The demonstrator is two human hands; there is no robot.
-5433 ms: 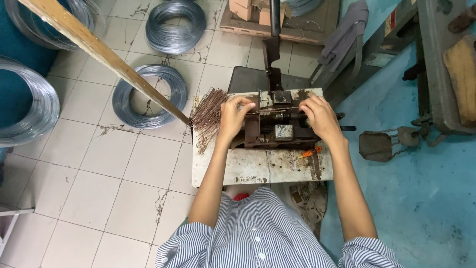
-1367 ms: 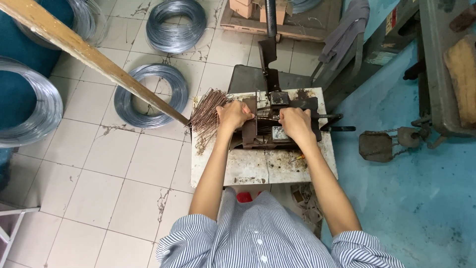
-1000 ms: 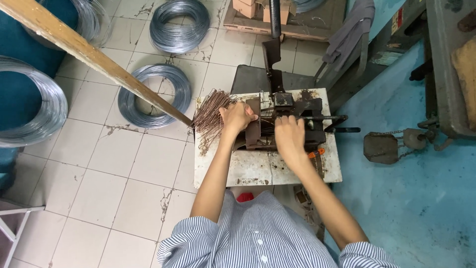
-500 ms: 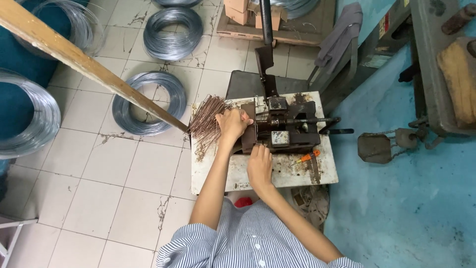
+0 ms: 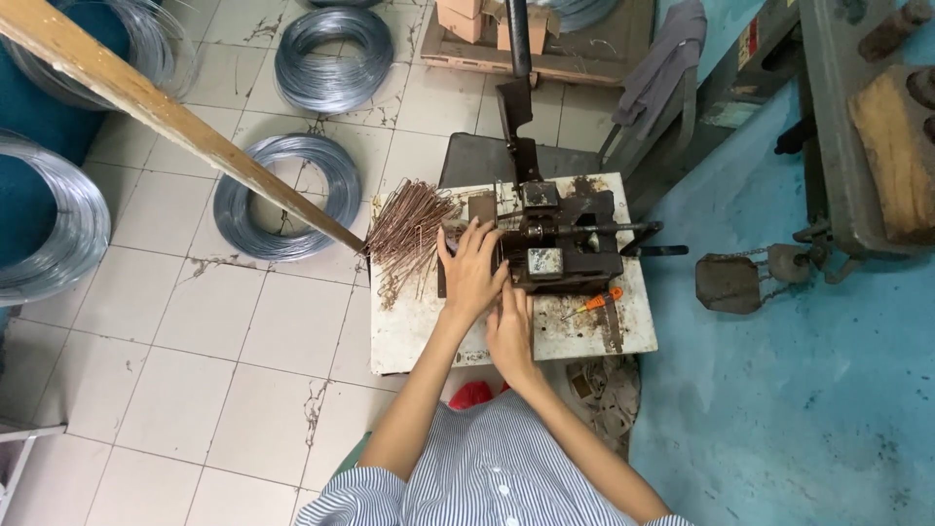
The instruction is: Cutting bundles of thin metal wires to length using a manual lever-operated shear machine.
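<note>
My left hand (image 5: 472, 268) lies with spread fingers on the left side of a dark, rusty metal bench machine (image 5: 565, 248). That machine is mounted on a small worn white table (image 5: 419, 336). My right hand (image 5: 511, 326) rests on the tabletop just below the left hand, close to the table's front edge, with its fingers together and pointing at the machine. Whether it holds anything is not visible. A loose pile of thin copper-coloured wire pieces (image 5: 404, 234) lies on the table's left part, beside my left hand.
An orange-handled screwdriver (image 5: 596, 302) lies right of my hands. The machine's long lever (image 5: 516, 58) rises at the back. A wooden pole (image 5: 175, 117) slants in from the upper left. Grey wire coils (image 5: 287, 195) lie on the tiled floor. A metal frame (image 5: 828, 127) stands right.
My right hand has left the right side of the machine and drawn back across the table towards my body. My left hand has stayed on the machine's left side.
</note>
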